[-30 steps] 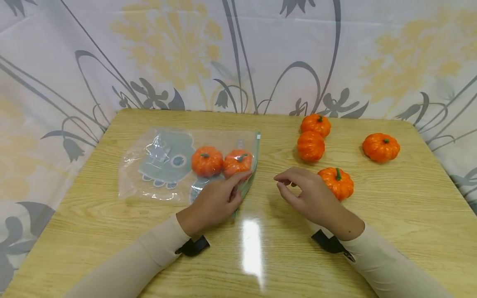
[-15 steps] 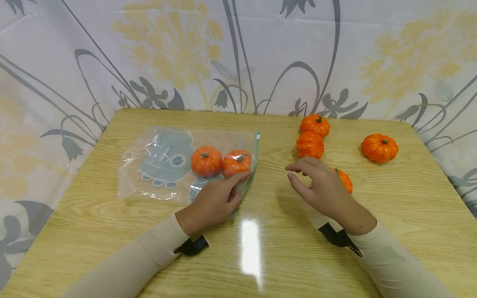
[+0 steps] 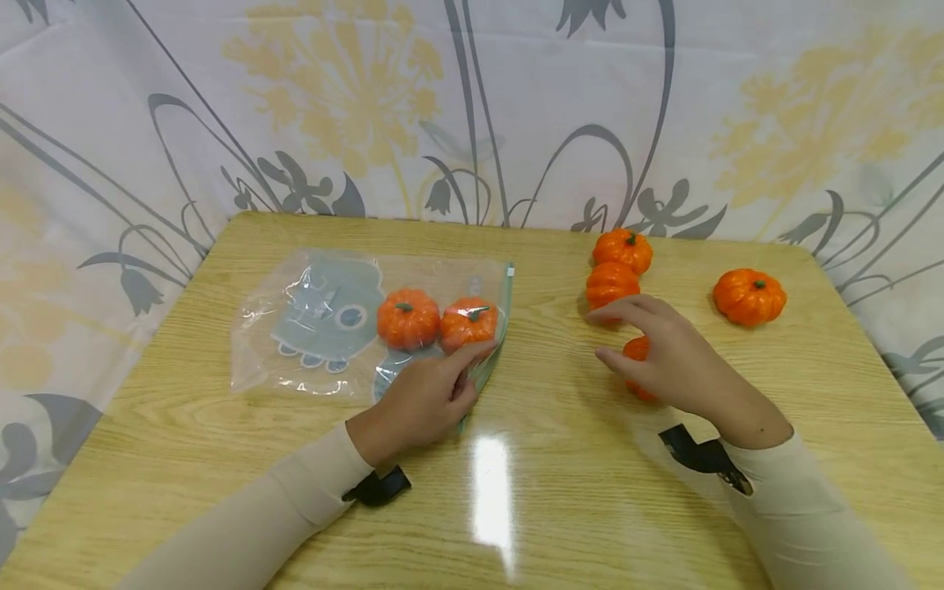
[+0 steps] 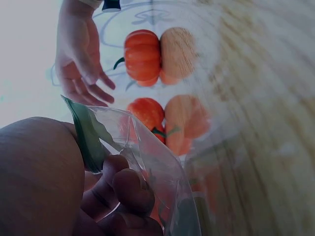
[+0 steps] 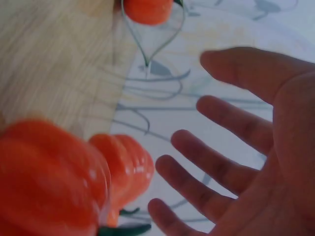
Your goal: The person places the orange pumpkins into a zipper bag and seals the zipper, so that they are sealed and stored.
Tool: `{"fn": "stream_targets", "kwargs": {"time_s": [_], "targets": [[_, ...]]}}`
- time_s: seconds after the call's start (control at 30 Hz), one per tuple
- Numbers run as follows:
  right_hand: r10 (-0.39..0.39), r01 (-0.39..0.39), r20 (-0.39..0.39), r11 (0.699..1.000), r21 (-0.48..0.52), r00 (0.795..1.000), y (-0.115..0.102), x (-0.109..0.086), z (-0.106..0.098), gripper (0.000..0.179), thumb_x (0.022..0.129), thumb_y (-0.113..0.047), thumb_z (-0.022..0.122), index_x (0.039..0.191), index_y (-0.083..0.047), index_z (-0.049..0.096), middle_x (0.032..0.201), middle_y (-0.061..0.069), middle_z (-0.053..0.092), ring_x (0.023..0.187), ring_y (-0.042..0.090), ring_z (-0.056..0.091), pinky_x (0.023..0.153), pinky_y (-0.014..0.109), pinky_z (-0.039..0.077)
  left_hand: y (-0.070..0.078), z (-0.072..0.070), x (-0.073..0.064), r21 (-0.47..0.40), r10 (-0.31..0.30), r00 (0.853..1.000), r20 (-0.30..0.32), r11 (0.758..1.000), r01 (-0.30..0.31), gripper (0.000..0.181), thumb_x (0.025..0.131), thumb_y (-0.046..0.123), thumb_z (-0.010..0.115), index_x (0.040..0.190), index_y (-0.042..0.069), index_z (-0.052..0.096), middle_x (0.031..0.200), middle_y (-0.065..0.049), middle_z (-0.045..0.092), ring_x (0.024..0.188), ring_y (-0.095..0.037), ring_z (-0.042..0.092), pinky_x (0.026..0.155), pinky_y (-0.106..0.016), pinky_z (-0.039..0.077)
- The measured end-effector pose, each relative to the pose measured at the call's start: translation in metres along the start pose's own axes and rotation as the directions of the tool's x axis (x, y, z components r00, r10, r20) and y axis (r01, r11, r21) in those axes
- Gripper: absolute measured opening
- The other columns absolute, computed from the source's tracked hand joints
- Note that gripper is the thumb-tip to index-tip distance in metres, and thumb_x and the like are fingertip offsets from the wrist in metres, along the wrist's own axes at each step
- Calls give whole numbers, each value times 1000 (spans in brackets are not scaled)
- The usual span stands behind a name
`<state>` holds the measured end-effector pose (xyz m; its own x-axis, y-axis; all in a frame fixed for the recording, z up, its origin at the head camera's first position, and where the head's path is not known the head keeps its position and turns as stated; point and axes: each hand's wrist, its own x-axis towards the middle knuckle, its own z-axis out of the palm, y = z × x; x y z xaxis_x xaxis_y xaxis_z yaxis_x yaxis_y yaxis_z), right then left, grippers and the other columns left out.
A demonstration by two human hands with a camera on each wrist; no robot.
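Note:
A clear zip bag (image 3: 324, 283) with a dinosaur print and green edge lies on the table's left side. Two small orange pumpkins (image 3: 408, 321) with green stems are inside it. My left hand (image 3: 420, 401) grips the bag's edge at its right end, where the left wrist view shows curled fingers and the green strip (image 4: 88, 135). My right hand (image 3: 674, 356) hovers over a loose pumpkin (image 3: 634, 369), which it partly covers in the head view. Its fingers are spread and hold nothing; the right wrist view shows a gap between them and the nearest pumpkin (image 5: 49, 182).
Behind the right hand, two loose pumpkins (image 3: 623, 248) touch in a row near the table's back edge. Another pumpkin (image 3: 749, 297) sits farther right. A flowered cloth (image 3: 472, 106) hangs behind the wooden table (image 3: 560, 492).
My right hand has moved right and slightly away from me, over the near loose pumpkin, with thumb and fingers spreading wider. The left hand and bag have stayed in place.

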<state>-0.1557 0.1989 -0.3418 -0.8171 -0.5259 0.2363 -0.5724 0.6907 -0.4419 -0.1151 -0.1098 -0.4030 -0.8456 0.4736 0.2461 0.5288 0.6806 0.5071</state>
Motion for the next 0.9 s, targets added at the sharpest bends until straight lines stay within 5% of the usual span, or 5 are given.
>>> {"fn": "stream_targets", "kwargs": {"time_s": [0.27, 0.5, 0.9], "targets": [[136, -131, 179, 991, -41, 974, 20, -3, -16, 65, 84, -28, 81, 139, -7, 55, 143, 23, 46, 129, 47, 42, 103, 65, 38, 0, -1, 0, -7, -6, 1000, 14, 1000, 6, 52, 91, 8, 55, 143, 14, 52, 64, 11, 44, 49, 1, 31, 45, -16, 27], [246, -228, 355, 969, -92, 902, 29, -6, -16, 94, 78, -44, 84, 152, -8, 38, 149, 28, 39, 133, 49, 42, 105, 66, 39, 0, -1, -1, -11, -6, 1000, 19, 1000, 6, 52, 91, 9, 55, 143, 12, 52, 64, 11, 45, 49, 1, 31, 45, -17, 28], [280, -238, 422, 960, -150, 862, 30, -9, -14, 100, 74, -46, 85, 153, -8, 38, 149, 29, 41, 128, 49, 50, 103, 64, 42, -1, -1, 0, -15, 2, 1000, 24, 1000, -1, 51, 92, 9, 54, 143, 12, 52, 65, 10, 45, 49, 2, 30, 46, -16, 27]]}}
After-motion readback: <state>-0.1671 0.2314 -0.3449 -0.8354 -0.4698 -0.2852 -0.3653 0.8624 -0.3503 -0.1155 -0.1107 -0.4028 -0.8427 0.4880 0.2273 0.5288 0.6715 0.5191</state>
